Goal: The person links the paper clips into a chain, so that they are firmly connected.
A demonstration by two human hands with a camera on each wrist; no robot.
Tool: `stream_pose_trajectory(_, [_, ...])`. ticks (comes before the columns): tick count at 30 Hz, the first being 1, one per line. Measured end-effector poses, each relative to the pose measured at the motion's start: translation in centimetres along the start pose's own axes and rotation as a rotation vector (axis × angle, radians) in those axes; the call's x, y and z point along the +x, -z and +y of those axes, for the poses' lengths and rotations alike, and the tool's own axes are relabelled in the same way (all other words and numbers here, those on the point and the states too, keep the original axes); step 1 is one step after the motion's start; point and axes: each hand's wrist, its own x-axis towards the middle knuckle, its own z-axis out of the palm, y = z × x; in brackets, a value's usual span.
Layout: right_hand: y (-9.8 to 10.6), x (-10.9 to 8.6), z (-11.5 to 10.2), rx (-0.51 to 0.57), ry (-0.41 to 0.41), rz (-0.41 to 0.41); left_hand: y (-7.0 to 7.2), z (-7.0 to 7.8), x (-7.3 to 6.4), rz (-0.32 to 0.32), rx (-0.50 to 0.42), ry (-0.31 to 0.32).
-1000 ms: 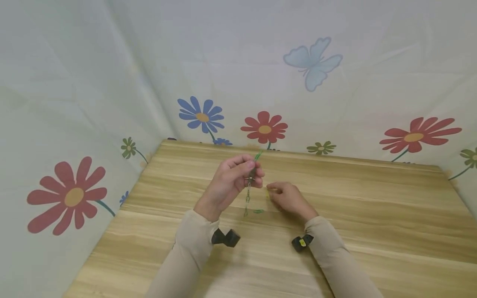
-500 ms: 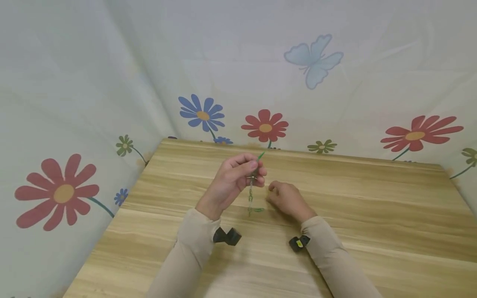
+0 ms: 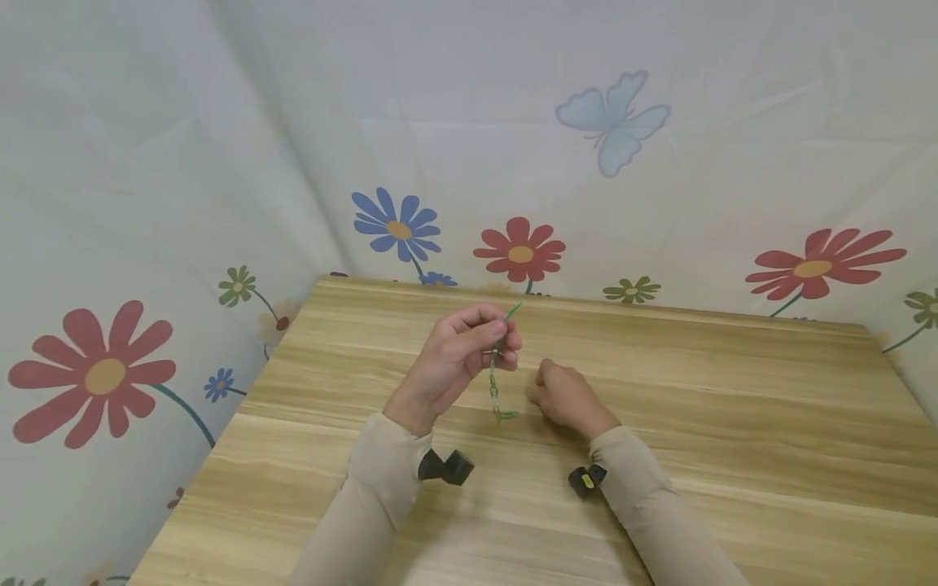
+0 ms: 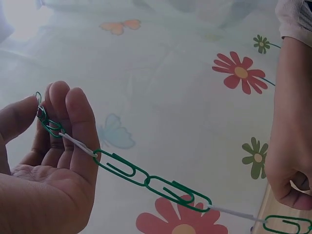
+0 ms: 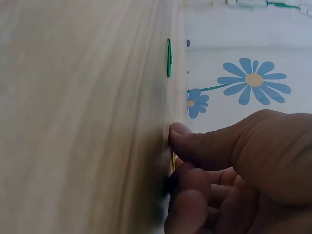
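My left hand (image 3: pixel 458 350) pinches the top of a paper clip chain (image 4: pixel 146 181) between thumb and forefinger. Its green and white clips hang linked end to end, with a green tip poking up above the fingers. To the right, my right hand (image 3: pixel 566 397) is low at the tabletop, thumb and curled fingers round a yellow paper clip (image 5: pixel 173 161). The head view hides that clip behind the hand. Between the hands a loose green paper clip (image 5: pixel 169 58) lies on the table; seen from the head, the chain's lower end overlaps it.
The wood-grain table (image 3: pixel 733 423) ends at a white curtain (image 3: pixel 469 122) printed with flowers and a butterfly. A black wrist camera (image 3: pixel 447 467) is on the left sleeve, another wrist camera (image 3: pixel 586 480) on the right.
The right hand's fingers have curled in over the yellow paper clip, which was visible beside them earlier. The hanging chain has swung slightly right; the left hand keeps its hold.
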Motion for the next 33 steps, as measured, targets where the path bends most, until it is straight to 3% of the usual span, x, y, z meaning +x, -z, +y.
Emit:
stream_pose_trajectory(8, [0.50, -0.26, 0.10, -0.024, -0.021, -0.045, -0.08, 0.11, -0.14, -0.003, -0.001, -0.009])
stream_pose_trajectory(23, [0.98, -0.41, -0.14, 0.068, -0.123, -0.133, -0.17, 0.27, -0.18, -0.013, -0.002, -0.018])
stream_pose_trajectory(33, [0.50, -0.58, 0.53, -0.083, -0.025, 0.010, -0.11, 0.31, -0.12, -0.006, -0.008, -0.013])
